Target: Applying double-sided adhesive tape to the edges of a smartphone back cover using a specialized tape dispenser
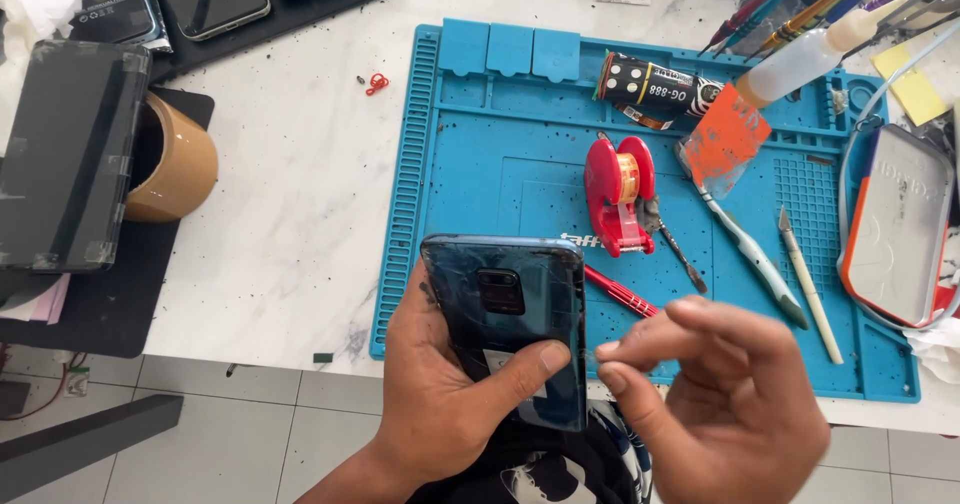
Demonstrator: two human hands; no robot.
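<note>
Gripping a dark blue phone (505, 324) back-side up, the left hand (440, 404) is hiding its lower edge, thumb lying across the cracked back. The right hand (715, 404) is hovering just beside the phone's right edge, thumb and forefinger pinched together; whether anything sits between them cannot be told. Both are hanging over the blue mat's (480, 164) near edge.

White marble table (290, 214), grey tiled floor (200, 444)
</note>
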